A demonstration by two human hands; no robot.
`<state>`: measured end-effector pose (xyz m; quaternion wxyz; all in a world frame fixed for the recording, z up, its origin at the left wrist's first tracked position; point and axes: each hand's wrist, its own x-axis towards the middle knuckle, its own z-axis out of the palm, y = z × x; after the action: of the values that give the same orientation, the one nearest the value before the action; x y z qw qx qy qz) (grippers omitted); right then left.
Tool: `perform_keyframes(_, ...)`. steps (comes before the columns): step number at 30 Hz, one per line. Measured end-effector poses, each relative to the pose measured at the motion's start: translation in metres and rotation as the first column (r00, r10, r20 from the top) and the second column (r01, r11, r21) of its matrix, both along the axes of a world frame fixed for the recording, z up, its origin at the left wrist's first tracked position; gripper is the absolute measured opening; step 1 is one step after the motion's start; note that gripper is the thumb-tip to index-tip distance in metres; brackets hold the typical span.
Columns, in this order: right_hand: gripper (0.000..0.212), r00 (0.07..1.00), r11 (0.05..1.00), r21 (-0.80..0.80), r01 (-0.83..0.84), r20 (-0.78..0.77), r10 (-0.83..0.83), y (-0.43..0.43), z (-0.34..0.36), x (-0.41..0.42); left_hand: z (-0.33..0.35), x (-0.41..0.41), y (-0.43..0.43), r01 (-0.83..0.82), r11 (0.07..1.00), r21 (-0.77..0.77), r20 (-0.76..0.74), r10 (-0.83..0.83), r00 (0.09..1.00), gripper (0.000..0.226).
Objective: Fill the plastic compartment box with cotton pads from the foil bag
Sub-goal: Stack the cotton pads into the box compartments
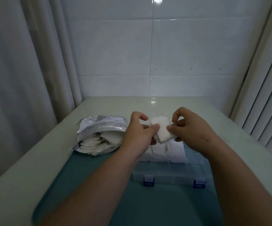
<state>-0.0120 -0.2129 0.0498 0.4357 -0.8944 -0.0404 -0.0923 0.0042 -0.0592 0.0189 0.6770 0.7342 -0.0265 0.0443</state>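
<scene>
Both hands hold a small stack of white square cotton pads (162, 130) in the air above the far end of the clear plastic compartment box (169, 174). My left hand (137, 134) pinches the stack's left side and my right hand (191, 128) pinches its right side. The box has blue latches at its near edge, and white pads fill its far compartments. The foil bag (99, 132) lies open on its side to the left, with several pads spilling from its mouth.
The box and part of the bag rest on a teal mat (89, 185) on a pale tabletop (26, 168). A tiled wall stands behind, a curtain hangs at the left, and slatted blinds run along the right.
</scene>
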Motion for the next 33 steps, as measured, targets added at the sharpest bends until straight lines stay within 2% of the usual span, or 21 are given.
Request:
perform_keyframes(4, 0.012, 0.999, 0.998, -0.049, 0.046, -0.019, -0.047, -0.015, 0.002, 0.002, 0.002, 0.002, -0.017, -0.003, 0.997, 0.076, 0.008, 0.002, 1.0, 0.026)
perform_keyframes(8, 0.009, 0.99, 0.989, -0.119, 0.092, -0.091, -0.103, -0.032, 0.003, 0.004, 0.004, 0.007, -0.039, 0.033, 0.967, 0.253, 0.05, -0.047, 0.998, 0.017)
perform_keyframes(14, 0.008, 0.965, 0.959, -0.228, 0.167, -0.16, -0.206, -0.045, 0.001, 0.009, -0.002, 0.01, -0.064, 0.117, 0.937, 0.33, -0.049, -0.106, 0.993, 0.014)
perform_keyframes(17, 0.007, 0.943, 0.948, -0.269, 0.17, -0.234, -0.236, -0.047, 0.0, 0.01, -0.004, 0.01, -0.072, 0.113, 0.89, 0.441, -0.051, -0.1, 0.994, 0.007)
perform_keyframes(19, 0.004, 0.927, 0.941, -0.295, 0.165, -0.279, -0.25, -0.048, -0.002, 0.011, -0.005, 0.01, -0.078, 0.108, 0.858, 0.502, -0.042, -0.1, 0.994, 0.012)
perform_keyframes(22, 0.013, 0.906, 0.934, -0.315, 0.166, -0.326, -0.271, -0.05, -0.003, 0.013, -0.006, 0.011, -0.085, 0.09, 0.826, 0.557, -0.035, -0.085, 0.996, 0.02)
perform_keyframes(29, 0.026, 0.883, 0.902, -0.411, 0.133, -0.365, -0.296, -0.05, -0.005, 0.021, -0.007, 0.015, -0.089, 0.103, 0.775, 0.624, -0.054, -0.09, 0.995, 0.021)
perform_keyframes(33, 0.03, 0.862, 0.851, -0.516, 0.1, -0.382, -0.333, -0.052, -0.009, 0.032, -0.01, 0.02, -0.089, 0.153, 0.732, 0.664, -0.09, -0.125, 0.988, 0.019)
